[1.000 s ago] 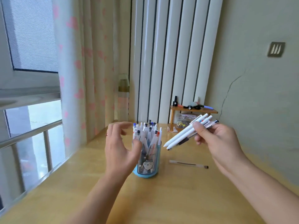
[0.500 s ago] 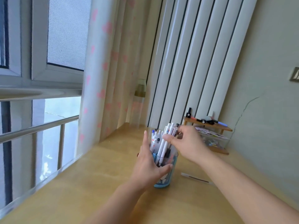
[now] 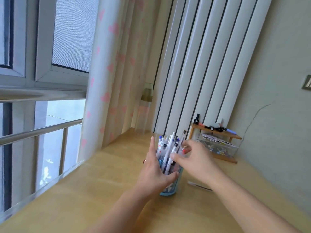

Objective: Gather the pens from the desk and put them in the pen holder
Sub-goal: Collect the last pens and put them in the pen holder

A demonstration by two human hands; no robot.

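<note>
A blue pen holder (image 3: 170, 191) stands on the wooden desk (image 3: 101, 190), packed with several white pens (image 3: 169, 146) standing upright. My left hand (image 3: 154, 172) wraps around the holder's left side, thumb across its front. My right hand (image 3: 195, 158) hovers at the holder's right rim with fingers spread, thumb touching a white pen that stands in the holder; it grips nothing. One clear pen (image 3: 199, 186) lies flat on the desk just right of the holder, partly hidden behind my right forearm.
A small wooden shelf (image 3: 217, 132) with markers on top and a clear box (image 3: 217, 147) of clips sits at the back right against the wall. A heart-print curtain (image 3: 107, 81) and a window rail (image 3: 40, 130) border the desk's left.
My right hand has let go of the bundle of white pens, which now stands in the holder, and its fingers have spread. My left hand stays on the holder.
</note>
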